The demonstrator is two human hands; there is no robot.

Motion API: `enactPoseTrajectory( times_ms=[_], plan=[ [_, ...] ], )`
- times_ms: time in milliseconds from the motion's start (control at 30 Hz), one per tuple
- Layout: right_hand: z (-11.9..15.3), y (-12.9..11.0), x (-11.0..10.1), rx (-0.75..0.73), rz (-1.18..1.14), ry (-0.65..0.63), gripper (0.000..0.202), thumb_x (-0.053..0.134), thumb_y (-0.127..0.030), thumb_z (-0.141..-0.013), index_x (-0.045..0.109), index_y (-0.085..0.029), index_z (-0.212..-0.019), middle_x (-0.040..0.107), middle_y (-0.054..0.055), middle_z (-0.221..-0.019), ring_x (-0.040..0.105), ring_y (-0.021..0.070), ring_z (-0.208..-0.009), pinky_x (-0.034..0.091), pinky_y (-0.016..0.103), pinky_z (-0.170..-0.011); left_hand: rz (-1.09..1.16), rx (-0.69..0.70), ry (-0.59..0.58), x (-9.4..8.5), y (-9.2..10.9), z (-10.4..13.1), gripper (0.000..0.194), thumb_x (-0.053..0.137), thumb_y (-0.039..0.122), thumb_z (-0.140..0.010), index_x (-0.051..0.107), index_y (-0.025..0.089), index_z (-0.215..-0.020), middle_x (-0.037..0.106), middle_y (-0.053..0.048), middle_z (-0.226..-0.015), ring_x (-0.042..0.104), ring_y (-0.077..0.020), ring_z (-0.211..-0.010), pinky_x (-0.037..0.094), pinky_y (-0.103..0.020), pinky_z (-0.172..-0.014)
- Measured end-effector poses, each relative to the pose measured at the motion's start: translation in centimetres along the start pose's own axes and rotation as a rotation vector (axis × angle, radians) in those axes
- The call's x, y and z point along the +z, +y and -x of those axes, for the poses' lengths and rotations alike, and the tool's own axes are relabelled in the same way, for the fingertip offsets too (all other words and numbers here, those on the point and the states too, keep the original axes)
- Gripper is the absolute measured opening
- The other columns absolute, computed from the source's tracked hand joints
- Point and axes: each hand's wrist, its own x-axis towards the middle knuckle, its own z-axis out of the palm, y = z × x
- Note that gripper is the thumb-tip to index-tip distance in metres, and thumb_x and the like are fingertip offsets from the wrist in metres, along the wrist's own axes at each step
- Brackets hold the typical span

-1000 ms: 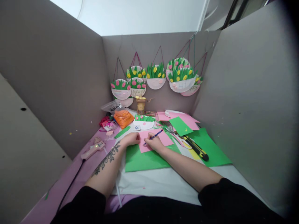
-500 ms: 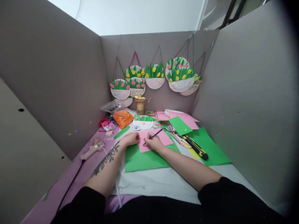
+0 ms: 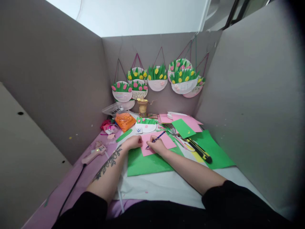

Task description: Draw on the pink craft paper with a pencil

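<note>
A pink paper sheet (image 3: 169,142) lies on a larger green sheet (image 3: 145,165) in the middle of the table. My right hand (image 3: 156,145) is closed round a dark blue patterned pencil (image 3: 160,135), whose tip rests on the pink sheet near its left part. Resting at the left edge of the pink sheet, my left hand (image 3: 135,142) has its fingers curled together; whether anything is between them is too small to tell. Just behind the pink sheet sits a white half-plate (image 3: 149,128) with green paper grass and pink flowers.
Left are a pink glue gun (image 3: 94,155) with a black cord and an orange bag (image 3: 125,121). Right are scissors (image 3: 179,136), a yellow-black cutter (image 3: 200,151) and a green sheet (image 3: 214,152). Plate baskets (image 3: 157,83) hang on the grey back panel.
</note>
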Motion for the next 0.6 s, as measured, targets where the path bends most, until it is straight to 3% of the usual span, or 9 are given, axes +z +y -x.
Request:
enactPoseTrajectory(
  times_ms=[133, 400, 600],
  plan=[
    [0.04, -0.38, -0.08, -0.040, 0.068, 0.028, 0.018, 0.054, -0.022, -0.059, 0.038, -0.019, -0.053, 0.037, -0.007, -0.046, 0.041, 0.0075, -0.045, 0.037, 0.017, -0.042, 0.013, -0.009, 0.007, 0.14, -0.20, -0.11, 0.019, 0.056, 0.027, -0.067, 0.060, 0.018, -0.083, 0.066, -0.003, -0.082, 0.058, -0.0152, -0.071, 0.039, -0.022, -0.058],
    [0.15, -0.65, -0.05, 0.026, -0.012, 0.002, 0.018, 0.053, -0.023, -0.060, 0.036, -0.020, -0.055, 0.035, -0.008, -0.045, 0.043, 0.0083, -0.044, 0.041, 0.019, -0.041, 0.014, -0.009, 0.014, 0.14, -0.23, -0.09, 0.018, 0.056, 0.026, -0.067, 0.059, 0.018, -0.083, 0.066, -0.003, -0.082, 0.058, -0.0147, -0.071, 0.038, -0.022, -0.058],
    [-0.06, -0.18, -0.17, -0.040, 0.079, 0.014, 0.017, 0.054, -0.023, -0.061, 0.039, -0.019, -0.054, 0.038, -0.007, -0.047, 0.040, 0.0076, -0.046, 0.035, 0.017, -0.042, -0.001, 0.005, -0.001, 0.29, -0.33, -0.20, 0.018, 0.055, 0.026, -0.067, 0.060, 0.018, -0.083, 0.066, -0.003, -0.081, 0.057, -0.0148, -0.070, 0.038, -0.022, -0.058]
  ],
)
